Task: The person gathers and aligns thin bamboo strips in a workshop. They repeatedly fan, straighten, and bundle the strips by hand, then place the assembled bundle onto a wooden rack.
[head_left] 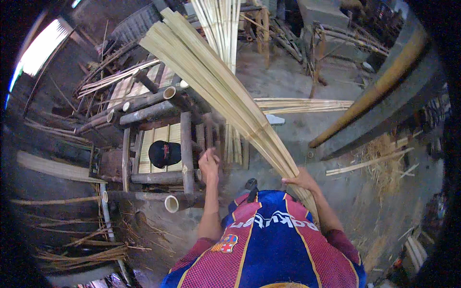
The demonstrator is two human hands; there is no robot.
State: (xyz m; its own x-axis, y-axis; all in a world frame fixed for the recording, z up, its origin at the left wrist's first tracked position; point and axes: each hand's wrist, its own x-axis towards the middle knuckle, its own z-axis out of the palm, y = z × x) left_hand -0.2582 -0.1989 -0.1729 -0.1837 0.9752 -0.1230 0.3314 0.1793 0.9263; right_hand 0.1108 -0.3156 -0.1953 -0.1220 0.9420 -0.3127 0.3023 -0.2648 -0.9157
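Note:
A long bundle of pale split bamboo strips [230, 103] slants from my right side up to the far left, its far end fanned out. My right hand [302, 181] is closed around the narrow near end of this bundle, beside my body. Apart from the strips, my left hand [209, 165] is held up in a loose fist, and nothing shows in it. It is close to the right end of a bamboo-pole frame [187, 149]. A black cap [164, 154] rests on the slatted surface inside that frame.
More pale strips [218, 29] stand beyond the bundle, and others [307, 104] lie across the floor. A thick bamboo pole [374, 91] slants along the right. Shavings [384, 168] litter the floor there. Bamboo sticks [81, 254] are stacked at the lower left.

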